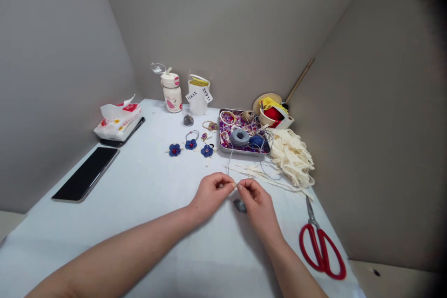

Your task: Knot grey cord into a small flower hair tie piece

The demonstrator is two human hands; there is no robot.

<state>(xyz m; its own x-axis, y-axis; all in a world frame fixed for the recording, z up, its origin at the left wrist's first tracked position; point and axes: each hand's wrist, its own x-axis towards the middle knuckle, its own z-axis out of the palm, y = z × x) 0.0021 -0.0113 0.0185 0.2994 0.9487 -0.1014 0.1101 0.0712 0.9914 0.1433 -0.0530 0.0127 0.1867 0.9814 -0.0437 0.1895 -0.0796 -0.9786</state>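
Note:
Fingertips meet over the middle of the table, where my left hand [217,192] and my right hand [256,199] are both closed in a pinch. A thin grey yarn [229,160] runs from the tray down to my left fingertips. The short piece between the two pinches is mostly hidden. Just under my right hand is a small dark grey bundle [240,205], partly covered by the fingers; whether it hangs or lies on the table I cannot tell. The ball of grey yarn [239,137] sits in the metal tray [244,151].
Several blue flower hair ties [191,144] lie left of the tray. Cream lace [291,156] is heaped at right, above red-handled scissors [323,249]. A tablet [86,174], tissues [118,123], a bottle [172,95], a white cup [199,98] and a bowl [267,118] stand around.

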